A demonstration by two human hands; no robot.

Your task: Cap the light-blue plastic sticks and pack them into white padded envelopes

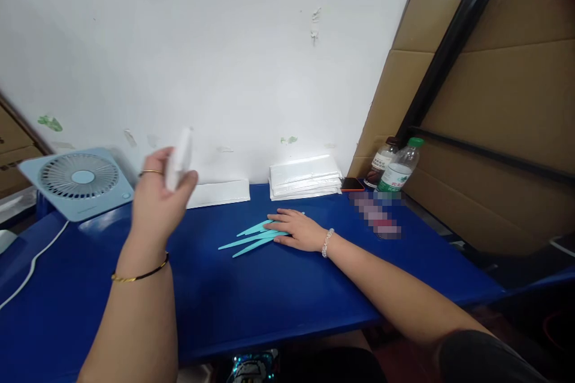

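Observation:
My left hand (164, 191) is raised above the table, with thumb and fingers closed on a small white flat object (179, 158). That object is blurred, so its kind is unclear. Lower and to the right, my right hand (299, 230) lies palm down with its fingers stretched out over several turquoise pointed sticks (251, 242). Their tapered tips fan out to the left on the blue table, while the other ends are mostly hidden beneath my fingers. Behind my left hand lies a flat white packet (220, 192).
A stack of white packets (305, 178) stands against the wall. At left is a light blue fan (83, 182) with a white cable (36, 260). A phone (353, 184), a green-capped bottle (398, 170) and a brown-capped bottle (380, 161) stand right, beside cardboard (503, 114).

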